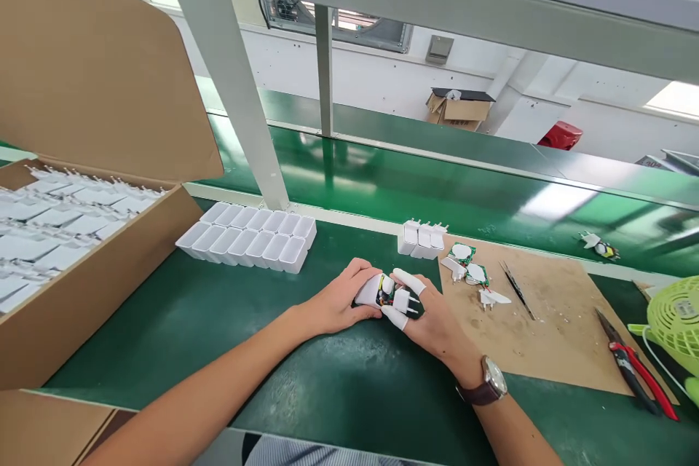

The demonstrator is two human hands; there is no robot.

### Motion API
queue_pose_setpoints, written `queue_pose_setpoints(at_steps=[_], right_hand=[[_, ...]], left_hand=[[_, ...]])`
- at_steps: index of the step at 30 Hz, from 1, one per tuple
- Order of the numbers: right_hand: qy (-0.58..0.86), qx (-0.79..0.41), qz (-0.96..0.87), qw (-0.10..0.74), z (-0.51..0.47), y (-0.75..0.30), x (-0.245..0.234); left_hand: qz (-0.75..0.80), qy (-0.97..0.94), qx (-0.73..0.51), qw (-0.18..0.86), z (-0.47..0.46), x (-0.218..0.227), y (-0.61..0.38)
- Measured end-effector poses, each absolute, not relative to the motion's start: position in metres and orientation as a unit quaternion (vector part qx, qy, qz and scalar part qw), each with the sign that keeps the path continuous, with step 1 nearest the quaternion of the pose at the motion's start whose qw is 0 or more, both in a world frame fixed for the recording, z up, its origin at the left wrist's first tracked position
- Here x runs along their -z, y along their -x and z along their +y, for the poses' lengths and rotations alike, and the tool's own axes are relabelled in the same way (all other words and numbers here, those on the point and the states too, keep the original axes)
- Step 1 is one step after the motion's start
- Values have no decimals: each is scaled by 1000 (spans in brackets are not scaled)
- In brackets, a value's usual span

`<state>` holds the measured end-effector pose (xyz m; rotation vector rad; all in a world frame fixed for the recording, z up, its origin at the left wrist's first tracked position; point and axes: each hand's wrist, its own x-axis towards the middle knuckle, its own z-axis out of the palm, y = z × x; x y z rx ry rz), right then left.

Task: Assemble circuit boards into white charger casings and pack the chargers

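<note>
My left hand (345, 298) is closed round a white plastic charger housing (368, 293) over the middle of the green bench. From the housing's open end a circuit board (386, 291) with small parts shows. My right hand (431, 309) wears white finger cots on thumb and forefinger. Those two fingers sit either side of a white two-pin plug piece (405, 301) at the board's end, gripping it. Whether the board is fully seated in the housing I cannot tell.
Empty white housings (245, 237) stand in two rows at left, beside a carton (125, 247) of white parts. Several plugged housings (421, 239) stand behind my hands. Loose circuit boards (476, 274), tweezers (516, 290) and red-black pliers (633, 368) lie on cardboard (551, 335); a green fan (677, 320) stands right.
</note>
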<state>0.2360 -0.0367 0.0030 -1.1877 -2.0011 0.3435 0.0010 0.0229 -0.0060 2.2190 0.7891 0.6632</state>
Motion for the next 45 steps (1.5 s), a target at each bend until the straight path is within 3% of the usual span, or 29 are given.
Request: queue_pose_setpoints(at_steps=[5,11,17,23,29,36,42,45], right_hand=[[451,-217,-756,423,-35,-234,-4],[406,-176,-762,472,-29,-241,0],[399,-137,-816,396,-22,-240,-1],[353,-92,-864,346,-14,-230,-14],[362,-135,-864,323,-11,-228,-15],[368,-114,-839,383,-11,-218,7],[382,-64,-805,449,-18,-222,-3],[388,-83,-812,429,-19,-224,-2]], left_hand=[[294,-862,-220,351,24,-7,2],[366,-823,-204,384,27,-4,8],[342,-734,-339,479,22,-2,0],[405,-705,-335,477,15,-6,-5],[367,-719,-331,489,11,-8,-4],[350,-779,-284,437,12,-1,-5],[323,-814,-332,351,9,1,-4],[295,-823,-352,334,7,-1,-8]])
